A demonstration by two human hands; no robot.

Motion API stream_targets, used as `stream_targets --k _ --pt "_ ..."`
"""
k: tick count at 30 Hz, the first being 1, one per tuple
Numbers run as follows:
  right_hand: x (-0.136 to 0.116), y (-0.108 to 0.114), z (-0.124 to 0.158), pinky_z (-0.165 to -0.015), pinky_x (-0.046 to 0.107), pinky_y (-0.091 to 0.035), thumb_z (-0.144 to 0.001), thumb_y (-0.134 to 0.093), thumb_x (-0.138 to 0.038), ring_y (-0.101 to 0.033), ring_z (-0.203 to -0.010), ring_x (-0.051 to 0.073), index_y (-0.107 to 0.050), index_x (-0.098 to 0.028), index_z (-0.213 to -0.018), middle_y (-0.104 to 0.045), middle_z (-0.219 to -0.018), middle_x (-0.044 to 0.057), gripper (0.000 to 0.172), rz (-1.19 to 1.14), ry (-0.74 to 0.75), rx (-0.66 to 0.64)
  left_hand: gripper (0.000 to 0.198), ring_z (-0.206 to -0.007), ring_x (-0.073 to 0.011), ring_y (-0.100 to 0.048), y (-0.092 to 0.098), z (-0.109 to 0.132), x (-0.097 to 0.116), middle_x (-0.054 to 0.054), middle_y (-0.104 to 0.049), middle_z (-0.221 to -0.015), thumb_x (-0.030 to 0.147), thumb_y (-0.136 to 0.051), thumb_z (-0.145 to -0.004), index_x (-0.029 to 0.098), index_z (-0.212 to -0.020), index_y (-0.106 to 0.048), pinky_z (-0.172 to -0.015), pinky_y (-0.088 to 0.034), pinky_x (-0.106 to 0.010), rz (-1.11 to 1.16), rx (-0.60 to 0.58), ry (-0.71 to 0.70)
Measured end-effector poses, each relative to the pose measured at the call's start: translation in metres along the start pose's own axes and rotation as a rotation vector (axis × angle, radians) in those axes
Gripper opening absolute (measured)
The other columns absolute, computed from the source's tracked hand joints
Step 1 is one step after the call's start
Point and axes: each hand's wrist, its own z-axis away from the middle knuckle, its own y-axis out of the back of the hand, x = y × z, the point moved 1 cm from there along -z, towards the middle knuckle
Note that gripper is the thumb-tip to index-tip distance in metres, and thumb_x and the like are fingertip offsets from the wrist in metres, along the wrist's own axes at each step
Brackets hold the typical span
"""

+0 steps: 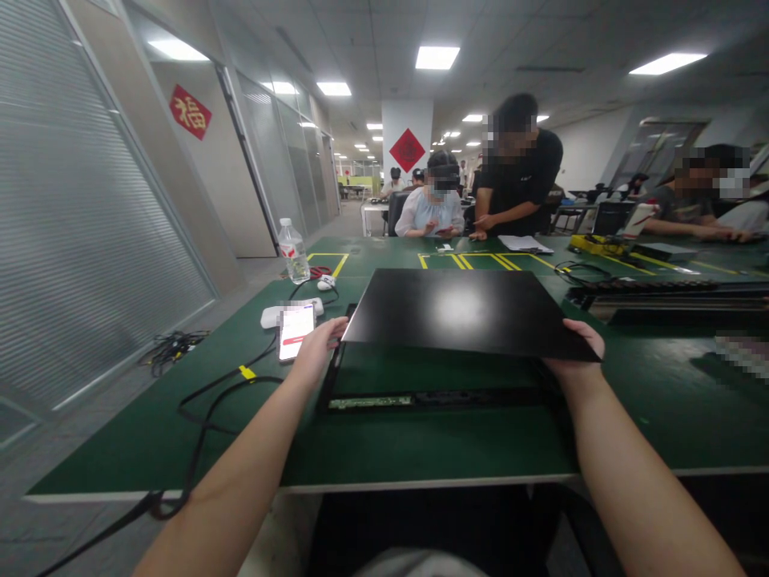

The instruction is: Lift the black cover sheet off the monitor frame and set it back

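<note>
A flat black panel (pixel 462 311) is held level above the green table (pixel 444 453), a ceiling light reflecting in its surface. My left hand (pixel 328 336) grips its left edge, fingers closed at the rim. At the panel's right corner my right hand (pixel 580 349) is closed on it, the thumb on top and the other fingers mostly hidden underneath. Below the panel lies a black rectangular frame (pixel 474 397) with a green circuit strip (pixel 369 402) along its near side. The panel hides the frame's far part.
Left of the frame are a lit phone (pixel 296 332), a water bottle (pixel 293 252), a white device and black cables (pixel 207 421). Long black parts (pixel 666 296) lie at the right. Across the table, one person sits and another leans over papers (pixel 525 244).
</note>
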Motion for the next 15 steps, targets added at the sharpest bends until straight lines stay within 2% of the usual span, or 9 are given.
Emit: stream_targets --k 3,6,10,15 --pt "0.002 -0.007 0.0 -0.085 0.049 -0.064 -0.064 -0.065 -0.027 -0.074 -0.096 0.031 -0.069 -0.025 -0.089 -0.073 -0.088 0.007 0.026 -0.074 0.047 0.031 0.042 -0.119 -0.0368 -0.072 0.005 -0.004 -0.001 -0.014 -0.084 -0.114 0.054 -0.082 -0.072 0.022 -0.1 -0.084 -0.101 -0.055 -0.046 -0.132 0.001 -0.014" --pt "0.006 -0.011 -0.002 -0.08 0.042 -0.065 -0.062 -0.063 -0.021 -0.072 -0.089 0.026 -0.064 -0.024 -0.087 -0.07 -0.086 0.005 0.025 -0.176 0.078 0.081 0.036 -0.113 -0.0372 -0.074 0.005 -0.002 0.0 -0.012 -0.084 -0.111 0.048 -0.084 -0.07 0.024 -0.097 -0.083 -0.106 -0.055 -0.05 -0.317 -0.061 -0.104" --pt "0.006 -0.015 -0.005 -0.074 0.033 -0.064 -0.063 -0.06 -0.014 -0.067 -0.078 0.019 -0.061 -0.023 -0.082 -0.065 -0.082 0.001 0.021 -0.24 0.116 0.209 0.029 -0.117 -0.0389 -0.072 0.003 0.004 0.0 -0.012 -0.082 -0.117 0.043 -0.077 -0.075 0.025 -0.097 -0.083 -0.113 -0.052 -0.053 -0.576 -0.181 -0.228" --pt "0.0 -0.016 -0.003 -0.062 0.024 -0.059 -0.067 -0.056 -0.012 -0.064 -0.074 0.015 -0.058 -0.022 -0.082 -0.063 -0.082 0.0 0.018 -0.292 0.143 0.331 0.029 -0.121 -0.0399 -0.071 0.002 0.007 -0.005 -0.015 -0.081 -0.12 0.041 -0.068 -0.081 0.024 -0.099 -0.083 -0.116 -0.05 -0.055 -0.742 -0.328 -0.263"
